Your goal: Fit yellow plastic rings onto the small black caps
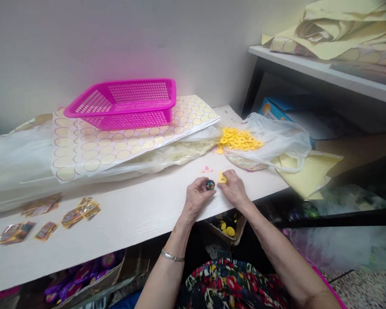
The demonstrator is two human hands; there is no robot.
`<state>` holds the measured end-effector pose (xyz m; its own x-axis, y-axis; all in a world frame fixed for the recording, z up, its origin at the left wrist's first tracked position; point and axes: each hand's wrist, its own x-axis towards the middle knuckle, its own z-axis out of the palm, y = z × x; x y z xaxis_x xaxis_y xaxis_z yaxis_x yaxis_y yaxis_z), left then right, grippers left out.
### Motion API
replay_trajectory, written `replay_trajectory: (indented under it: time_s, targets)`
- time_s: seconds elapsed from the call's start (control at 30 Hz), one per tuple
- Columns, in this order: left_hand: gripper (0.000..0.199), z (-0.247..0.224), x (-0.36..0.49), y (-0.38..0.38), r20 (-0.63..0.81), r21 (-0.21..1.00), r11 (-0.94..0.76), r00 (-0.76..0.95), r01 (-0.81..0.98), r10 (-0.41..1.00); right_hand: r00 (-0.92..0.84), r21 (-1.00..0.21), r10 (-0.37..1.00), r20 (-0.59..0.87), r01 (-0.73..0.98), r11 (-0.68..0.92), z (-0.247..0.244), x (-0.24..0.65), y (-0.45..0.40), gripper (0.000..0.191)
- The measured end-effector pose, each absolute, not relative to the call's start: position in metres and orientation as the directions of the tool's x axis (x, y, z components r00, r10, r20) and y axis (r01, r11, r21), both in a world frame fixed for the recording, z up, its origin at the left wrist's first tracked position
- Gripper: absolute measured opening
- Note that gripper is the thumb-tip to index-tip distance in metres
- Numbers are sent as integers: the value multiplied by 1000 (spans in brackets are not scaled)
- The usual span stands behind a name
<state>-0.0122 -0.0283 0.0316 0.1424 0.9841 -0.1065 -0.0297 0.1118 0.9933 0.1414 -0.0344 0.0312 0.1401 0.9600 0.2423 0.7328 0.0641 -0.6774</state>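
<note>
Between the thumb and fingers of my left hand (197,194) is a small round black cup (210,185) with colourful bits inside. My right hand (234,189) pinches a small yellow plastic ring piece (222,177) with a tab on top, just right of the cup and apart from it. Both hands are above the front part of the white table. A few tiny pink and yellow beads (207,169) lie on the table just beyond my hands. Farther back, a heap of similar yellow ring pieces (239,139) spills from a clear plastic bag (276,137).
A pink basket (122,122) rests on sheets of round stickers (141,146) at the back. Small shiny packets (45,231) lie at left. Below the table edge are a box with yellow discs (228,229) and purple items (80,277). A white shelf (324,71) stands at right.
</note>
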Motion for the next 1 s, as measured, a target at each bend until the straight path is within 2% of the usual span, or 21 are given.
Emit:
replay_trajectory:
  time_s: [0.1, 0.2, 0.37, 0.47, 0.57, 0.7, 0.77, 0.87, 1.0]
  targets:
    - [40, 24, -9, -28, -19, 995, 7, 119, 99, 993, 89, -587, 972, 220, 808, 59, 42, 147, -25, 22]
    - [29, 19, -6, -28, 57, 979, -82, 133, 187, 989, -15, -494, 977, 211, 861, 120, 53, 144, -8, 18]
    - [23, 19, -7, -29, 75, 974, -103, 144, 199, 987, -148, -225, 985, 88, 960, 164, 58, 127, 17, 23]
    - [22, 20, -7, -29, 67, 977, -95, 151, 188, 986, -164, -140, 985, 57, 975, 170, 54, 123, 23, 22]
    - [22, 20, -5, -29, 74, 974, -103, 147, 201, 986, -199, -168, 977, 80, 963, 210, 54, 128, 20, 20]
    - [21, 19, -4, -29, 100, 964, -135, 154, 231, 983, -278, -423, 937, 213, 838, 345, 63, 138, 1, 15]
    - [19, 20, -4, -30, 125, 958, -162, 166, 238, 978, -326, -512, 905, 274, 747, 424, 68, 141, -12, 13]
    - [18, 21, -5, -30, 147, 952, -189, 182, 240, 972, -389, -511, 875, 289, 710, 484, 71, 140, -26, 14]
    - [19, 23, -6, -31, 158, 947, -203, 191, 249, 969, -417, -417, 871, 259, 765, 491, 71, 135, -32, 17]
